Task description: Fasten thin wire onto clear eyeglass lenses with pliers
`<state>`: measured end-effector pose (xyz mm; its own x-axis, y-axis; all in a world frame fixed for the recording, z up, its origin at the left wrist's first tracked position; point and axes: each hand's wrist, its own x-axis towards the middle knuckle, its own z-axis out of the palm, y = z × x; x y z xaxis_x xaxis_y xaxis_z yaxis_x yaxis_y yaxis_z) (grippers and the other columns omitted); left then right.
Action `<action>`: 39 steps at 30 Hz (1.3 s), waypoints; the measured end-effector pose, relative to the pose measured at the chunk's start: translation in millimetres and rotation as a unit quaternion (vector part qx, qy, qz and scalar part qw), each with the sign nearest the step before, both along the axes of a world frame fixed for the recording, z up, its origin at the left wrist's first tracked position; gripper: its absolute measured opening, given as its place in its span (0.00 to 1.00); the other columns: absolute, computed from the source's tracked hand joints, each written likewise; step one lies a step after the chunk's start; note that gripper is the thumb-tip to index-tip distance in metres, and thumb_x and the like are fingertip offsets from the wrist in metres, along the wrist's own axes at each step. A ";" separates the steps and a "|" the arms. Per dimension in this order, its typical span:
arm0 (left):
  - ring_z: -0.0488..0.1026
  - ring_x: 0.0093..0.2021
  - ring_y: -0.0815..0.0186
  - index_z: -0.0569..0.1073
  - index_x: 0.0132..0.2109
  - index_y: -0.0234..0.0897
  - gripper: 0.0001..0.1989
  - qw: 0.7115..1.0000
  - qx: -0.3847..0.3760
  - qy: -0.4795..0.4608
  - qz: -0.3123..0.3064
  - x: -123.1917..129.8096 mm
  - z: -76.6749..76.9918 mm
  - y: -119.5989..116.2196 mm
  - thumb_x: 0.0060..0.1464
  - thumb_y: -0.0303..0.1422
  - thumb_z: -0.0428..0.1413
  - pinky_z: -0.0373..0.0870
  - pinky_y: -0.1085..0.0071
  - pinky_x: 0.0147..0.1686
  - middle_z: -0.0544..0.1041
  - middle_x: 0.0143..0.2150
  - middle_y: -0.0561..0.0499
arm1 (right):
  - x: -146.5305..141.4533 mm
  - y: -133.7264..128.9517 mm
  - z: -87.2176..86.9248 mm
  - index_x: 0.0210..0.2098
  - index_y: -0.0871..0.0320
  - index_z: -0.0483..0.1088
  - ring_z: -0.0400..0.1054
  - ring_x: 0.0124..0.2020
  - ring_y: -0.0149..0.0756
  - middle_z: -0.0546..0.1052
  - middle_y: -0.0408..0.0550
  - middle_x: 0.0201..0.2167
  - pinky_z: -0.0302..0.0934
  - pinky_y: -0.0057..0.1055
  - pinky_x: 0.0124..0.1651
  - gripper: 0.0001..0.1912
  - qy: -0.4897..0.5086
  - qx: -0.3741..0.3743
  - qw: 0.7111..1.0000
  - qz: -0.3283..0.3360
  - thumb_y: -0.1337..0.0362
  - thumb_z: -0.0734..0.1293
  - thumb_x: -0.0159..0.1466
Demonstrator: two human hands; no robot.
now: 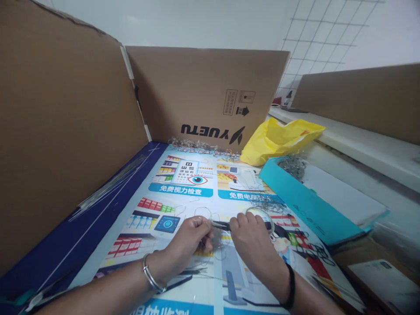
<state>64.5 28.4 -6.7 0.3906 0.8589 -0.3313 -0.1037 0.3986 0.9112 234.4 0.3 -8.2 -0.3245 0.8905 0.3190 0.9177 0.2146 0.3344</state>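
My right hand [250,234] is closed around a dark pliers-like tool [222,225], its narrow jaws pointing left. The tips of the jaws meet the fingers of my left hand [197,234]. That hand is pinched on a thin wire [203,208], which curls in fine loops above and below the fingertips. A pale ring-shaped loop [271,222] shows just past my right hand; whether it belongs to the tool I cannot tell. Several straight wire lengths [197,271] lie under my left wrist.
A printed sheet [215,205] covers the table. Tangled wire pieces [267,203] lie on its right side, dark loops [323,253] farther right. A turquoise box [305,210] holds a wire heap, beside a yellow bag [275,140]. Cardboard panels [197,87] wall the back and left; long wires [108,188] lie left.
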 end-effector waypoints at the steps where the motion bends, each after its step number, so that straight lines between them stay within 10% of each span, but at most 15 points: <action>1: 0.64 0.15 0.73 0.65 0.24 0.34 0.10 1.000 -0.002 0.000 0.002 0.5 0.8 -0.9 0.49 0.35 0.54 0.60 0.76 0.20 0.67 0.15 0.55 | 0.0 0.0 -0.1 0.29 0.58 0.63 0.58 0.30 0.41 0.67 0.48 0.27 0.45 0.36 0.33 0.06 0.000 0.002 1.000 0.001 0.75 0.61 0.57; 39: 0.65 0.18 0.72 0.66 0.26 0.34 0.10 0.996 -0.026 -0.073 0.053 7.4 -4.9 -12.5 0.47 0.37 0.56 0.61 0.75 0.20 0.71 0.21 0.53 | -1.2 -1.7 5.0 0.30 0.59 0.63 0.58 0.30 0.41 0.66 0.49 0.26 0.45 0.37 0.32 0.06 -0.033 0.009 0.999 0.015 0.75 0.62 0.55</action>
